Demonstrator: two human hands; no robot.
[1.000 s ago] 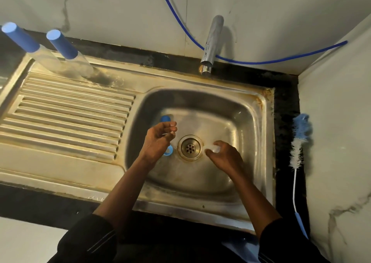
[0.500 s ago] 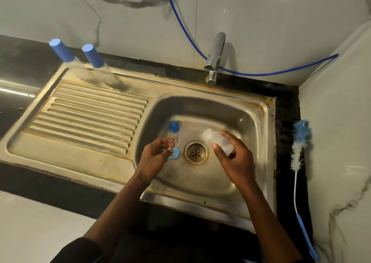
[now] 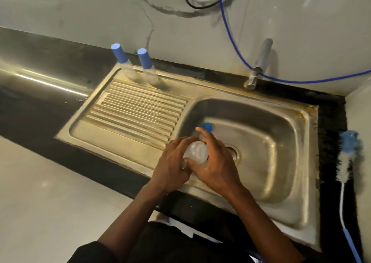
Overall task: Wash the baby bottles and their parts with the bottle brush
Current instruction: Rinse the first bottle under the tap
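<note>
Steel sink (image 3: 281,110) below: clear bottle (image 3: 196,152) gripped by fingers of left hand (image 3: 172,166) and right hand (image 3: 216,168), over the basin, probably for twisting apart; bottle brush (image 3: 346,158) well right of fingers, untouched.

The drainboard (image 3: 130,112) lies left of the basin (image 3: 281,182), with two standing bottles (image 3: 149,72) side by side at its back edge. The tap (image 3: 259,64) sits behind the basin. The brush (image 3: 348,154) lies on the tabletop (image 3: 331,122) to the right. Over the basin's front left, the left hand (image 3: 172,166) and right hand (image 3: 216,168) grip a bottle (image 3: 196,152), with a cap (image 3: 207,126) just behind.
</note>
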